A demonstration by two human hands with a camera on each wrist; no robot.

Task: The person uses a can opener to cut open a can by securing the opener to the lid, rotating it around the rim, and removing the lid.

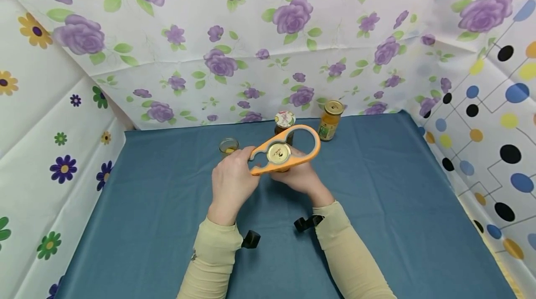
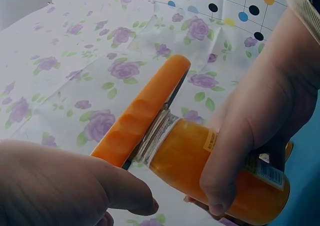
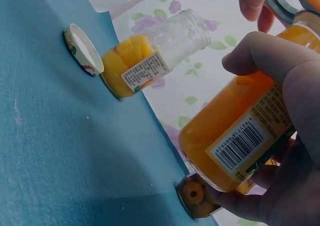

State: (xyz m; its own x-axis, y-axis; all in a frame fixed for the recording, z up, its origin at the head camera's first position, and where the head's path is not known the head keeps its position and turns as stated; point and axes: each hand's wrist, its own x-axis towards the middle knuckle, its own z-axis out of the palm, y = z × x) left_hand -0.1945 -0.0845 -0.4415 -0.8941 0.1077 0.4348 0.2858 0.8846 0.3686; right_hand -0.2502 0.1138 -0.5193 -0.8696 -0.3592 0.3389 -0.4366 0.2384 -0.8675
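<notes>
An orange jar opener (image 1: 311, 154) with a grey inner edge lies around the gold lid (image 1: 278, 153) of a jar. My left hand (image 1: 232, 180) grips the opener's handle end. Below the lid, my right hand (image 1: 301, 178) holds the jar (image 3: 225, 131), which has orange contents and a barcode label. The left wrist view shows that jar tilted, the opener (image 2: 142, 113) across its top and the right hand's thumb along its side. Part of the left hand's grip is hidden behind the opener.
Behind the hands stand a lidless glass jar (image 3: 155, 51) with yellow pieces, a white-lidded jar (image 1: 285, 119) and a gold-lidded jar (image 1: 331, 122). A loose lid (image 3: 84, 48) rests beside the lidless jar. Patterned cloth walls (image 1: 251, 71) border the blue table (image 1: 159, 224).
</notes>
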